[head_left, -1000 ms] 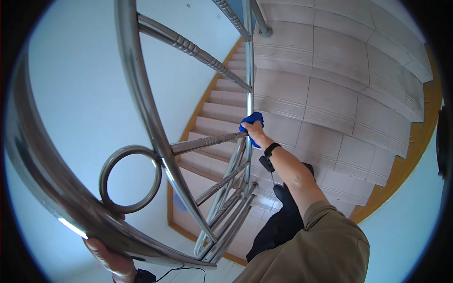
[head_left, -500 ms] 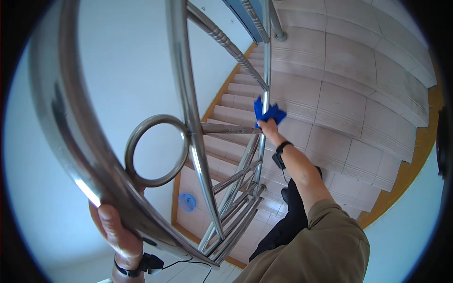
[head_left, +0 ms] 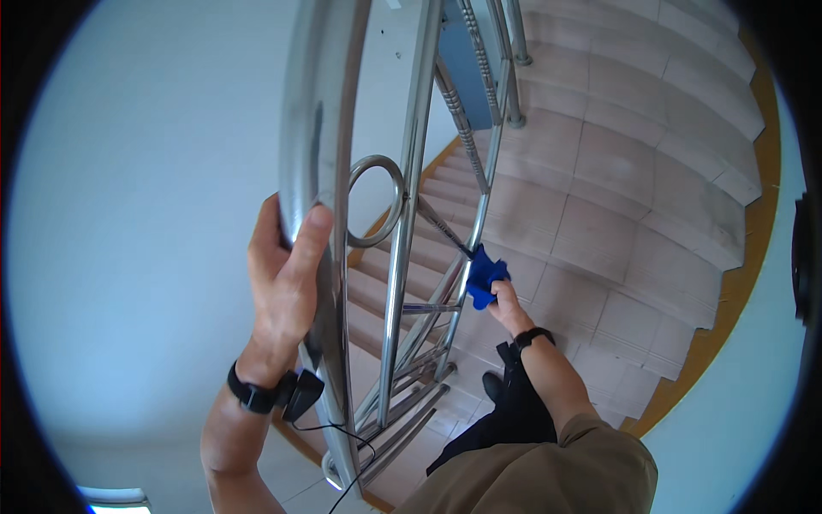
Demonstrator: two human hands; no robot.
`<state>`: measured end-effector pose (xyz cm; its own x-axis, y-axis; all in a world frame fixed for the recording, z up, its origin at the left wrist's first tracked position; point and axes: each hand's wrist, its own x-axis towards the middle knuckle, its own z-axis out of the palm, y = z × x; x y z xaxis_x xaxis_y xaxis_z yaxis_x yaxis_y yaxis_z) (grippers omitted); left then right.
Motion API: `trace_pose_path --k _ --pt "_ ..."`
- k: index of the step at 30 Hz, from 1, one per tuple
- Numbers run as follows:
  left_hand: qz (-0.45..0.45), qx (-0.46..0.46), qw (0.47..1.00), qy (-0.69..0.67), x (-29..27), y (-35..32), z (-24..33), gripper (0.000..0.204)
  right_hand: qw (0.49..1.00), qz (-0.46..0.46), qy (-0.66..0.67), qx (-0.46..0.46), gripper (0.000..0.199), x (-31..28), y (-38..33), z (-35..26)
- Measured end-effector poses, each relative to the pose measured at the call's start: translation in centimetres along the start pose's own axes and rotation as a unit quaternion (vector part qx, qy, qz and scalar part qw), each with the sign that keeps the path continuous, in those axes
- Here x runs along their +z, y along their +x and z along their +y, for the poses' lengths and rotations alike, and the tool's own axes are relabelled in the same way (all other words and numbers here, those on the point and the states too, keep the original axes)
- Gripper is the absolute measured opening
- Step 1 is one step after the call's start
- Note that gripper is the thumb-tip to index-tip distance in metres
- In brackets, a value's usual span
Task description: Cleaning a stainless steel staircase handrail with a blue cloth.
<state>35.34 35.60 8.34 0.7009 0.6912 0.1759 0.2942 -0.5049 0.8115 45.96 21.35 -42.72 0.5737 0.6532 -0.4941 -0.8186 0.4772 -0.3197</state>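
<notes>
My left hand (head_left: 284, 283) grips the wide polished steel handrail (head_left: 318, 128) of a stair railing, thumb on its near face. My right hand (head_left: 508, 307) reaches forward and holds a crumpled blue cloth (head_left: 485, 276) pressed against a slanted thin steel bar (head_left: 441, 227) low in the railing. A steel ring (head_left: 375, 201) sits between two upright balusters, left of the cloth. Both wrists wear black bands.
Tiled stairs (head_left: 616, 197) turn downward to the right with an orange-brown skirting (head_left: 736, 317). A pale wall (head_left: 137, 223) fills the left. A small black device with a cable (head_left: 301, 396) hangs from my left wrist. My dark shoe (head_left: 492, 387) stands on a step.
The view has swung, so the handrail now stands upright at centre. My left hand has come up into view on the rail. My right hand with the cloth has moved lower along the bars.
</notes>
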Motion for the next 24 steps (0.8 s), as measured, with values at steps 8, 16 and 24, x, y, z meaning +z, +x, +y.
trace_pose_path --k 8,16,24 --pt "0.116 0.162 0.98 0.007 1.3 -0.8 -2.1 0.053 0.983 -0.121 -0.138 0.027 0.04 11.4 -14.3 -7.8" --pt "-0.091 0.352 0.929 0.072 3.1 -13.0 -3.4 0.065 0.803 -0.381 -0.458 -0.036 0.047 22.1 -28.6 -12.8" --pt "-0.197 -0.04 0.92 -0.336 0.4 -20.3 -9.1 0.022 0.627 -0.479 -0.606 0.107 0.048 25.6 -31.1 -12.3"
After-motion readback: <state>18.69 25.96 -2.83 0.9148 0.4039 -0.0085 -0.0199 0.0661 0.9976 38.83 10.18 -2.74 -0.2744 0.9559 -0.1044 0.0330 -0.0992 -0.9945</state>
